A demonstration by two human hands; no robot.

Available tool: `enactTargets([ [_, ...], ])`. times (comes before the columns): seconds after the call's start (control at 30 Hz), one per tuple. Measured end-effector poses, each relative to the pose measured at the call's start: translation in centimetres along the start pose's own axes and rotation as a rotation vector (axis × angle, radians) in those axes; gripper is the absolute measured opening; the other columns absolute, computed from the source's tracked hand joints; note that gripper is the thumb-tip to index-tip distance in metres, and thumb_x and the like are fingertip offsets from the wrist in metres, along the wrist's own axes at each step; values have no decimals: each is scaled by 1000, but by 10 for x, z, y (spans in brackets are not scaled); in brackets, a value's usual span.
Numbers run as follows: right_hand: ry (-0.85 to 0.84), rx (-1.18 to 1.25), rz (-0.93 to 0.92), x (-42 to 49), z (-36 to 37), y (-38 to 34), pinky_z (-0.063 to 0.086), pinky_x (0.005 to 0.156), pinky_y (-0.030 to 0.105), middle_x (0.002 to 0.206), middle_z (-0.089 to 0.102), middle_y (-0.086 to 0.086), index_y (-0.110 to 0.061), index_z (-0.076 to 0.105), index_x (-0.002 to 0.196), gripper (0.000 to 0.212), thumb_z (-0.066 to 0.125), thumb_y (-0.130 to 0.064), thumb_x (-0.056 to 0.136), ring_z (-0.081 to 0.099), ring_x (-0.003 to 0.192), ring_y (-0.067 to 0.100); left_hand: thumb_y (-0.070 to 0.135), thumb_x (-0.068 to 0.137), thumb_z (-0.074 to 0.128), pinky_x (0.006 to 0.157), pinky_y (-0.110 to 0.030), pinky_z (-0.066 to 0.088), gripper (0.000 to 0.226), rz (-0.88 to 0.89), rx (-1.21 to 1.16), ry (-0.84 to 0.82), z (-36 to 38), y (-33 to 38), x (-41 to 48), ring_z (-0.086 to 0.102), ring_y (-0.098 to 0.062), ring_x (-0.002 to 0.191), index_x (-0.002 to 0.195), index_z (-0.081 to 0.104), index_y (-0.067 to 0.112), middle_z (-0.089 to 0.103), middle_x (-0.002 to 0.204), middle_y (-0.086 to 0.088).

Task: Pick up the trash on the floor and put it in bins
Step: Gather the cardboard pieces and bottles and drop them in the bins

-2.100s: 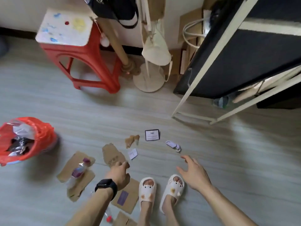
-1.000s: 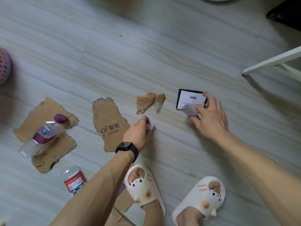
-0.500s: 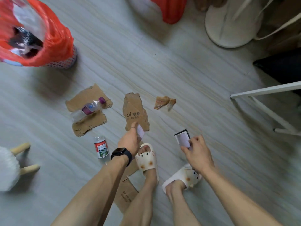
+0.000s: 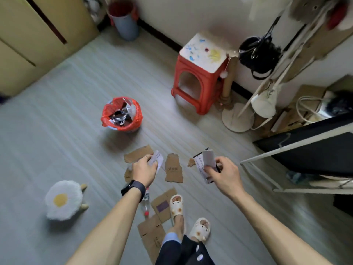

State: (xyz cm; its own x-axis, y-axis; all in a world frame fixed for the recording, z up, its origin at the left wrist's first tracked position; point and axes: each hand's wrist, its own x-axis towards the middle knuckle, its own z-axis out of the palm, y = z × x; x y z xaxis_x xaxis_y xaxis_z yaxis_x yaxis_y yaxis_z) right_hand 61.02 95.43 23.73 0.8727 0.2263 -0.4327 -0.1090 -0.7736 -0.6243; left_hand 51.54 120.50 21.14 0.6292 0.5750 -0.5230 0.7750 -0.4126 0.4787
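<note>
I see the left hand, with a black watch on its wrist, curled around a white printed slip, pinching it between thumb and fingers above the floor. The right hand pinches two things together: a white card with a black edge, and a small pale scrap lying over it. Both hands are held up near me, at mid-frame.

On the floor I count six torn brown cardboard pieces: four lie between and just beyond the hands and two lie near the feet, one of them with a purple label. One clear bottle with a red cap lies by the left wrist, partly hidden. There are two bins. A bin with a red bag stands beyond the left hand, with dark wrappers and clear plastic inside. A grey bin with a red liner stands far off, against the wall.

The floor is pale grey wood-grain plank. A red stool with a paint-marked white top stands far right of centre, beside a coat stand on a round base. A fried-egg stool sits near left. A white-framed rack fills the right side, and a yellow cupboard stands far left. There are two cream slippers on the feet.
</note>
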Motion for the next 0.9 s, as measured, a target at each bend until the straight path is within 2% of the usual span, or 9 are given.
enactTargets([
  [0.1, 37, 124, -42, -32, -12, -41, 40, 59, 15, 79, 67, -12, -30, 61, 80, 12, 72, -36, 82, 61, 72, -3, 25, 88, 61, 63, -21, 49, 16, 13, -130, 57, -48, -3, -31, 63, -18, 79, 103, 68, 26, 69, 93, 2],
  [0.2, 27, 238, -79, -52, -7, -86, 41, 59, 9, 75, 70, -14, -30, 64, 83, 10, 74, -32, 84, 61, 73, -10, 24, 88, 61, 67, -24, 41, 14, 6, -128, 119, -100, -17, -43, 61, -21, 83, 99, 68, 28, 70, 89, 2],
  [0.3, 0, 294, -105, -60, 14, -126, 44, 61, 13, 76, 72, -15, -31, 67, 84, 9, 75, -33, 83, 64, 75, -6, 26, 88, 59, 71, -27, 44, 17, -50, -144, 179, -149, -42, -37, 63, -28, 90, 103, 69, 27, 71, 92, -2],
  [0.4, -16, 309, -115, -46, 45, -173, 51, 69, 28, 79, 71, -22, -35, 67, 86, 9, 75, -38, 82, 65, 80, -5, 24, 91, 57, 77, -29, 46, 24, -67, -110, 215, -194, -64, -10, 62, -31, 96, 113, 67, 22, 71, 103, -6],
  [0.5, -32, 363, -112, -26, 73, -210, 51, 72, 26, 84, 71, -22, -33, 65, 90, 12, 76, -34, 84, 65, 83, -7, 22, 91, 57, 80, -30, 47, 25, -60, -87, 227, -219, -83, 25, 63, -33, 99, 114, 66, 20, 71, 108, -8],
  [0.63, -13, 369, -59, 56, 179, -275, 49, 73, 24, 89, 72, -18, -29, 66, 93, 15, 77, -34, 83, 66, 88, -2, 21, 88, 60, 84, -33, 51, 26, -93, -104, 167, -261, -138, 158, 64, -32, 99, 114, 64, 21, 72, 110, -7],
  [0.77, 12, 362, 68, 145, 282, -318, 48, 80, 35, 95, 70, -13, -25, 64, 96, 16, 73, -34, 86, 65, 97, 12, 19, 91, 54, 84, -33, 52, 29, -101, -99, 14, -269, -176, 292, 63, -32, 102, 118, 61, 24, 70, 114, -7],
  [0.83, 17, 341, 174, 192, 344, -340, 44, 79, 33, 97, 68, -9, -20, 62, 100, 20, 72, -32, 87, 62, 98, 17, 16, 92, 50, 84, -34, 51, 28, -133, -94, -45, -266, -206, 356, 62, -33, 101, 117, 61, 23, 69, 114, -9],
  [0.9, 15, 355, 201, 228, 380, -353, 38, 77, 29, 96, 63, -5, -16, 59, 101, 22, 70, -31, 89, 58, 94, 18, 14, 93, 47, 81, -33, 50, 29, -138, -112, -99, -262, -219, 396, 62, -34, 100, 118, 60, 22, 69, 114, -10],
])
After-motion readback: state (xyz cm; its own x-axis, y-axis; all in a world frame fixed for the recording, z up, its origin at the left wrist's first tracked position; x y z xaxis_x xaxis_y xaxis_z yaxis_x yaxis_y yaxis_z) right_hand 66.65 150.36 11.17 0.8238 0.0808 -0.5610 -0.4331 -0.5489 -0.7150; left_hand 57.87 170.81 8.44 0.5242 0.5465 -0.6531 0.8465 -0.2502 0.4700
